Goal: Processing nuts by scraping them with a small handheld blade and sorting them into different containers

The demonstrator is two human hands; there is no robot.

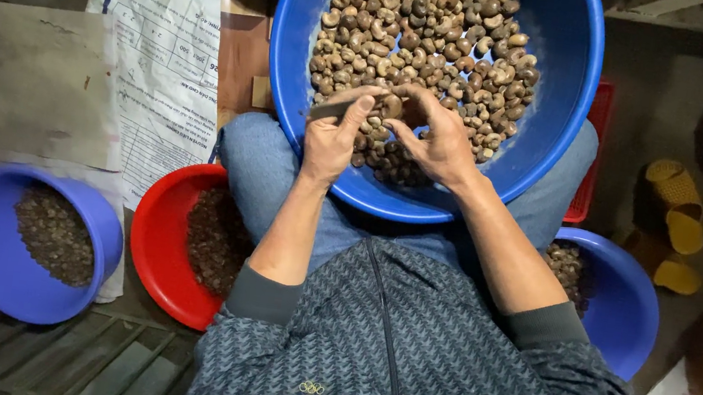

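Jacket [403,356] nearest. At twelve o'clock my left hand [334,137] pinches a small knife [331,110]; my right hand [437,138] grips one nut [391,104] over the basin [560,98]. Most nuts [430,33] there look unpeeled; bowls at nine o'clock [33,243] hold darker bits.

The big blue basin [561,89] is glossy, smooth plastic — as is the red bowl [152,236]; the nuts [425,37] look matt and rough, the printed sheet [164,49] creased paper.

nut-sorting workshop, basins [558,116] of cashews [430,33]
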